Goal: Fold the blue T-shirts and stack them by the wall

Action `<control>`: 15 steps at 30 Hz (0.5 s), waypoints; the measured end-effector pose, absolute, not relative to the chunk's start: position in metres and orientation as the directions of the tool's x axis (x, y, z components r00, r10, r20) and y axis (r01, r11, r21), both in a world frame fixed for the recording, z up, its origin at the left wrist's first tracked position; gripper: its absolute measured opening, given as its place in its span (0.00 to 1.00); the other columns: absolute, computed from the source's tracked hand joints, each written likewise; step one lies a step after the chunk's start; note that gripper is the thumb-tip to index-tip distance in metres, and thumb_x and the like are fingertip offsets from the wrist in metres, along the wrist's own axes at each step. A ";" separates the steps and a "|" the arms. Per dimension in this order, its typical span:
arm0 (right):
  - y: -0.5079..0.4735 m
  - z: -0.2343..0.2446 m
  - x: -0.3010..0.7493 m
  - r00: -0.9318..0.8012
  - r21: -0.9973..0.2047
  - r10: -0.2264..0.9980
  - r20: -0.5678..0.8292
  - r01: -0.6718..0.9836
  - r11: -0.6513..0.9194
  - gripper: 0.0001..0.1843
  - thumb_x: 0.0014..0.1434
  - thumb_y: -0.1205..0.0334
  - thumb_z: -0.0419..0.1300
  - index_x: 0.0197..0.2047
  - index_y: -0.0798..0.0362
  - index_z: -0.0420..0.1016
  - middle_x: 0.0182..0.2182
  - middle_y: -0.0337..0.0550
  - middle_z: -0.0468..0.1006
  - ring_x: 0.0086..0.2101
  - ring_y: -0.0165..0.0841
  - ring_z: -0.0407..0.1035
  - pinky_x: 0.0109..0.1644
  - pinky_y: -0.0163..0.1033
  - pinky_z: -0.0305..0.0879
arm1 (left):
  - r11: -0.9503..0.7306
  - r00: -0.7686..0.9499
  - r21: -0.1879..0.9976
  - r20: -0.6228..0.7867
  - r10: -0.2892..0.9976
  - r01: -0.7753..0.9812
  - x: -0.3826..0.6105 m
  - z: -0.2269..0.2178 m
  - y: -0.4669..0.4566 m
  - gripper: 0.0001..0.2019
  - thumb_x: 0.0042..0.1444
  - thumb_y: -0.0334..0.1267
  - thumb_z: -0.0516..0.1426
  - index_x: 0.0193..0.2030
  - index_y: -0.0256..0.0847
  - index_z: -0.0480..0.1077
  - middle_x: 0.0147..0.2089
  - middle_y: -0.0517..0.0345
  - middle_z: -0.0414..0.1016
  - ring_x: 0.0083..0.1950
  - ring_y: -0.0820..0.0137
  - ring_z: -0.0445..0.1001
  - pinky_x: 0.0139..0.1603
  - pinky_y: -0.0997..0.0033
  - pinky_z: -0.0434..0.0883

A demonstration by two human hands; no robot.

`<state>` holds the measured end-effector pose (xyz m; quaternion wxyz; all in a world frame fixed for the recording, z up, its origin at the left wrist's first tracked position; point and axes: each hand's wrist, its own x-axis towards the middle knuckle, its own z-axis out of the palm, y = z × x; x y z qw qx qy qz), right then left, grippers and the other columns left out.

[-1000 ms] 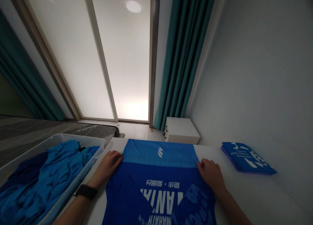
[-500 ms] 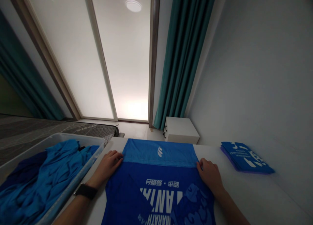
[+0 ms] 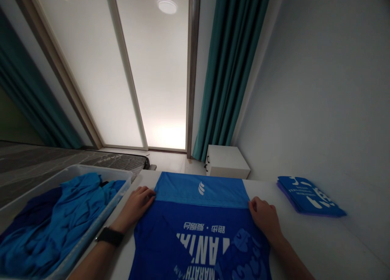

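Observation:
A blue marathon shirt (image 3: 164, 227) lies flat on the white table, its white lettering upside down to me. Across its far end runs a lighter blue band (image 3: 179, 190) with a small white logo. My left hand (image 3: 140, 202), below a dark wristband, has its fingers closed at the left edge of the shirt, where the band meets the darker cloth. At the opposite edge, level with it, my right hand (image 3: 265, 215) pinches the cloth between thumb and curled fingers. The near part of the shirt runs out of view.
A clear plastic bin (image 3: 117, 178) of crumpled blue clothes (image 3: 79, 215) stands at the left. Folded blue shirts (image 3: 310, 196) lie stacked at the right of the table (image 3: 304, 239), near the wall. Beyond the table sits a white cabinet (image 3: 227, 158).
Both hands keep their places at the shirt's two edges. The whole view has shifted slightly, so everything appears a little further right.

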<state>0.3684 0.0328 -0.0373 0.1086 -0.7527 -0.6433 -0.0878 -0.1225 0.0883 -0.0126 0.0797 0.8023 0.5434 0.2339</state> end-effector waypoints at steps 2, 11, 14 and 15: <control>0.032 -0.036 0.367 0.149 -0.025 0.950 0.276 0.989 -0.147 0.13 0.65 0.59 0.47 0.30 0.49 0.65 0.27 0.43 0.76 0.33 0.38 0.71 0.41 0.43 0.55 | -0.396 0.300 0.388 0.286 0.910 0.832 -0.121 -0.011 0.087 0.13 0.61 0.45 0.52 0.38 0.43 0.75 0.40 0.51 0.76 0.44 0.59 0.73 0.47 0.59 0.67; 0.028 -0.032 0.372 0.169 -0.064 0.941 0.293 0.986 -0.157 0.12 0.65 0.56 0.46 0.35 0.51 0.66 0.29 0.43 0.76 0.35 0.39 0.71 0.43 0.44 0.58 | -0.246 0.115 0.595 0.250 0.961 0.765 -0.123 -0.007 0.086 0.18 0.60 0.49 0.49 0.42 0.40 0.74 0.40 0.50 0.78 0.43 0.59 0.75 0.47 0.62 0.71; 0.029 -0.035 0.374 0.095 -0.094 0.918 0.384 0.994 -0.064 0.14 0.64 0.56 0.44 0.38 0.51 0.69 0.35 0.47 0.77 0.40 0.41 0.71 0.45 0.46 0.60 | -0.181 0.042 0.650 0.224 0.974 0.738 -0.123 -0.009 0.088 0.18 0.59 0.49 0.49 0.40 0.40 0.75 0.41 0.50 0.79 0.44 0.58 0.76 0.47 0.63 0.71; 0.030 -0.037 0.375 0.058 -0.100 0.910 0.410 0.995 -0.018 0.15 0.64 0.57 0.44 0.39 0.52 0.70 0.38 0.48 0.77 0.41 0.41 0.71 0.46 0.46 0.60 | -0.163 0.027 0.662 0.211 0.977 0.731 -0.122 -0.009 0.089 0.18 0.59 0.49 0.49 0.40 0.40 0.75 0.41 0.51 0.80 0.44 0.59 0.76 0.46 0.64 0.71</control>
